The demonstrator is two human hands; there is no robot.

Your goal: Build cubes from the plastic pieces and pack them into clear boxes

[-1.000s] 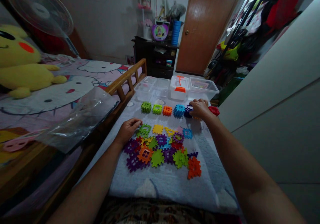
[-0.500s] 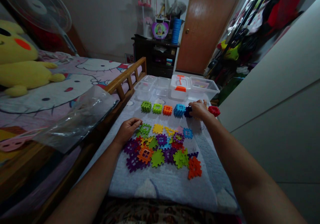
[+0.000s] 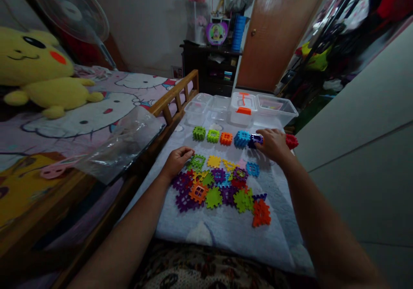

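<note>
My right hand (image 3: 273, 143) reaches to the back row and has its thumb and fingers around a dark blue stack of interlocking plastic tiles (image 3: 256, 140). This stack stands beside a light blue stack (image 3: 241, 139). To the right of my hand sits a red stack (image 3: 292, 141), partly hidden by it. My left hand (image 3: 177, 162) is low at the left, its fingers drawn together and no object visible in them. Its fingertips are close to a green tile frame (image 3: 196, 163). A loose mixed pile, including an orange window tile (image 3: 198, 192), lies between my arms.
Orange (image 3: 226, 139), lime (image 3: 213, 136) and green (image 3: 199, 133) stacks continue the row leftward. Behind are clear plastic boxes (image 3: 274, 116), one lidded with orange clips (image 3: 244, 110). A wooden bed rail (image 3: 176, 97) borders the left side; a pale cabinet (image 3: 361, 160) is on the right.
The camera view has turned slightly left. My right hand has shifted a little to the right, exposing more of the dark blue stack. My left hand stays beside the green tile frame.
</note>
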